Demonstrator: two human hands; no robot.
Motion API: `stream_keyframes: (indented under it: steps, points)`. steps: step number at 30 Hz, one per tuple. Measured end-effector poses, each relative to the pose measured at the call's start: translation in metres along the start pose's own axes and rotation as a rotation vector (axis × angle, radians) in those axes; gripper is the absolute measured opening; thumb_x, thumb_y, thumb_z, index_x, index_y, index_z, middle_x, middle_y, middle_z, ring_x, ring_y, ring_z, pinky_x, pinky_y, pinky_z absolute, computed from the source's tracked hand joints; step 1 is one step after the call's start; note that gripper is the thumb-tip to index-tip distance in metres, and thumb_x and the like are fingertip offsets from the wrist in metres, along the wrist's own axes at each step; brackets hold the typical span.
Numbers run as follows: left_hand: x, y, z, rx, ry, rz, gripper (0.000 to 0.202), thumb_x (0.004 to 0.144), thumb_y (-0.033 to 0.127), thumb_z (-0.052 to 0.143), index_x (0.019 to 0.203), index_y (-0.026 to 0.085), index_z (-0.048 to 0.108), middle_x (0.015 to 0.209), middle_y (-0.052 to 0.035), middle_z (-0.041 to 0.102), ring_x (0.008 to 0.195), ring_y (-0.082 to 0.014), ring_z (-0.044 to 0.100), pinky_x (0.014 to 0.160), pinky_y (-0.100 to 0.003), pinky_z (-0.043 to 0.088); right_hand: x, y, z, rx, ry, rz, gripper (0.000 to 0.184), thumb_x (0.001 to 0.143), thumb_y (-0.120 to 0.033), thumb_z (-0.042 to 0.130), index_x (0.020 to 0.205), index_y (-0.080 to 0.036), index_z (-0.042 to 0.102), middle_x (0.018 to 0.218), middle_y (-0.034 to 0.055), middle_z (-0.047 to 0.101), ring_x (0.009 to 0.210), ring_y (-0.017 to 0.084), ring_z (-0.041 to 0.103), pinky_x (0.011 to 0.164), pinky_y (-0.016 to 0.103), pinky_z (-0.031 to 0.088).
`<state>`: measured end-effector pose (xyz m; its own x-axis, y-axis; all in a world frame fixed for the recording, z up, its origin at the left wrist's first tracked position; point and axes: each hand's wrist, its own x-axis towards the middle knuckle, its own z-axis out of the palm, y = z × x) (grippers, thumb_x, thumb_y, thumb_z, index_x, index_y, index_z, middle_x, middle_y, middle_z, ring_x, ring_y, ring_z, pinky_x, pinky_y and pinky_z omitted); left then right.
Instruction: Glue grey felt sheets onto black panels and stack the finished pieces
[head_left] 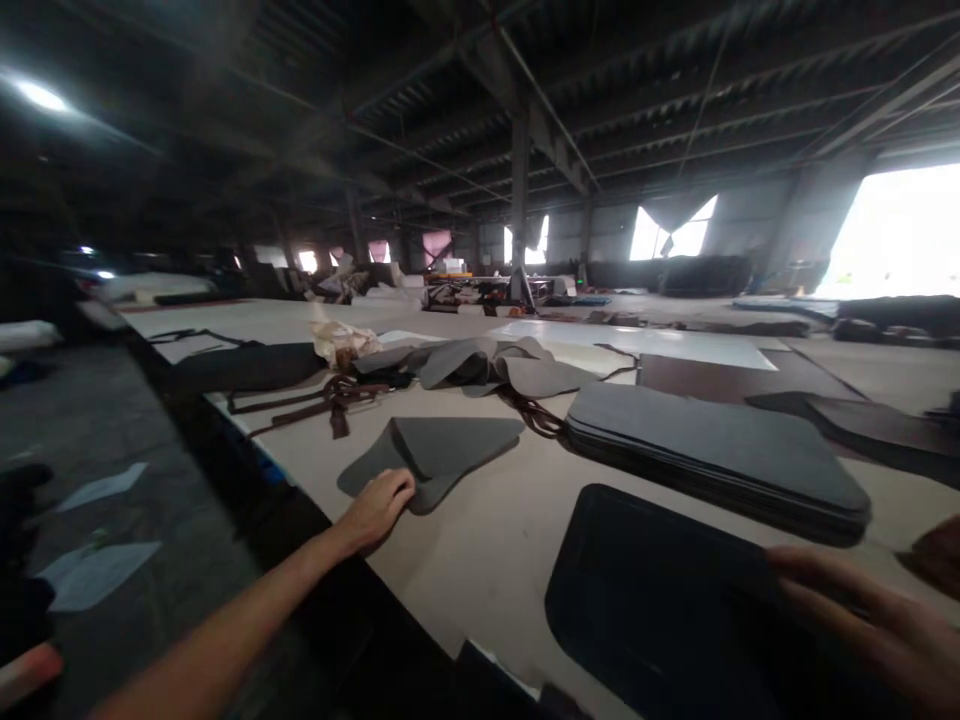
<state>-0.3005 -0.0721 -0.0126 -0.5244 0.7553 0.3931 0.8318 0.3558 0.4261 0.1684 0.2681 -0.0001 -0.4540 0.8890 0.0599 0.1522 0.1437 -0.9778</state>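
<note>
My left hand (pixel 377 507) reaches forward over the table's near edge and its curled fingers rest on the near edge of a folded grey piece of material (pixel 442 450). My right hand (pixel 874 615) lies at the lower right, fingers stretched out flat on a black flat panel with rounded corners (pixel 645 590). Behind that panel sits a stack of grey flat panels (pixel 720 450).
The long beige table (pixel 480 560) also carries brown straps (pixel 330 395), crumpled grey pieces (pixel 487 365), a dark brown sheet (pixel 720 372) and a white sheet (pixel 645 342). A dark floor with paper scraps (pixel 97 575) lies to the left. More tables stand behind.
</note>
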Motion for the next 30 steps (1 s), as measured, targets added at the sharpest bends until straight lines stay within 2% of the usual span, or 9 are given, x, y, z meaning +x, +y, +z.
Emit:
stream_keyframes:
  steps: [2, 6, 10, 13, 16, 19, 21, 26, 30]
  points:
    - [0.003, 0.008, -0.018, -0.055, 0.08, -0.043, 0.031, 0.094, 0.047, 0.036, 0.086, 0.02, 0.051, 0.08, -0.0026, 0.056, 0.078, -0.0203, 0.054, 0.075, -0.033, 0.045, -0.009, -0.013, 0.019, -0.18, -0.107, -0.052, 0.04, 0.045, -0.062, 0.084, 0.076, -0.039, 0.075, 0.108, 0.0106, 0.071, 0.111, 0.041, 0.06, 0.115, 0.054, 0.038]
    - [-0.002, 0.019, -0.055, -0.122, 0.198, -0.105, 0.039, 0.097, 0.056, 0.031, 0.094, 0.021, 0.047, 0.08, 0.0, 0.05, 0.078, -0.0184, 0.051, 0.072, -0.028, 0.044, -0.02, -0.039, 0.063, -0.386, -0.337, -0.199, 0.045, 0.064, -0.066, 0.07, 0.092, -0.031, 0.075, 0.109, 0.008, 0.072, 0.107, 0.037, 0.064, 0.104, 0.054, 0.049]
    - [-0.028, 0.025, -0.06, -0.164, 0.052, -0.107, 0.04, 0.093, 0.058, 0.042, 0.094, 0.02, 0.054, 0.072, 0.0015, 0.052, 0.069, -0.0175, 0.053, 0.064, -0.026, 0.045, -0.018, -0.042, 0.102, -0.413, -0.495, -0.256, 0.043, 0.081, -0.055, 0.061, 0.113, -0.027, 0.068, 0.122, 0.0059, 0.068, 0.116, 0.03, 0.062, 0.106, 0.044, 0.047]
    - [-0.059, 0.025, -0.053, -0.181, -0.122, -0.085, 0.034, 0.089, 0.052, 0.055, 0.104, 0.022, 0.061, 0.088, -0.0011, 0.063, 0.084, -0.0197, 0.061, 0.077, -0.028, 0.049, -0.008, -0.037, 0.131, -0.336, -0.571, -0.238, 0.047, 0.084, -0.049, 0.058, 0.123, -0.023, 0.059, 0.127, 0.0078, 0.065, 0.118, 0.026, 0.06, 0.107, 0.041, 0.045]
    - [-0.088, 0.028, -0.056, -0.173, -0.336, -0.007, 0.026, 0.092, 0.044, 0.055, 0.105, 0.024, 0.065, 0.105, -0.0035, 0.065, 0.1, -0.0211, 0.061, 0.09, -0.029, 0.046, 0.003, -0.036, 0.157, -0.313, -0.564, -0.255, 0.051, 0.082, -0.045, 0.058, 0.126, -0.02, 0.053, 0.129, 0.0106, 0.062, 0.111, 0.025, 0.063, 0.099, 0.042, 0.05]
    - [-0.11, 0.035, -0.067, -0.244, -0.492, 0.088, 0.029, 0.097, 0.042, 0.045, 0.092, 0.022, 0.066, 0.094, -0.004, 0.061, 0.089, -0.0197, 0.06, 0.084, -0.028, 0.046, 0.013, -0.04, 0.18, -0.342, -0.533, -0.297, 0.055, 0.08, -0.043, 0.059, 0.129, -0.017, 0.05, 0.13, 0.0127, 0.06, 0.103, 0.023, 0.064, 0.095, 0.04, 0.05]
    - [-0.123, 0.035, -0.074, -0.298, -0.551, 0.12, 0.029, 0.097, 0.039, 0.044, 0.092, 0.022, 0.066, 0.092, -0.0039, 0.058, 0.088, -0.0191, 0.059, 0.082, -0.028, 0.045, 0.02, -0.041, 0.195, -0.364, -0.512, -0.34, 0.06, 0.079, -0.041, 0.061, 0.132, -0.016, 0.049, 0.129, 0.0134, 0.06, 0.101, 0.022, 0.064, 0.092, 0.038, 0.05]
    - [-0.158, 0.012, -0.067, -0.055, -0.517, 0.013, 0.03, 0.086, 0.017, 0.045, 0.096, 0.026, 0.072, 0.094, -0.003, 0.058, 0.09, -0.0176, 0.061, 0.081, -0.025, 0.046, 0.041, -0.037, 0.234, -0.574, -0.477, -0.335, 0.053, 0.087, -0.035, 0.059, 0.135, -0.016, 0.05, 0.13, 0.0114, 0.06, 0.104, 0.02, 0.063, 0.09, 0.03, 0.05]
    - [-0.19, -0.009, -0.055, 0.109, -0.361, -0.205, 0.04, 0.077, 0.022, 0.05, 0.102, 0.035, 0.077, 0.107, -0.001, 0.072, 0.11, -0.0251, 0.065, 0.099, -0.033, 0.049, 0.064, -0.036, 0.265, -0.696, -0.383, -0.312, 0.045, 0.093, -0.033, 0.054, 0.131, -0.008, 0.056, 0.13, 0.019, 0.059, 0.116, 0.027, 0.06, 0.1, 0.035, 0.043]
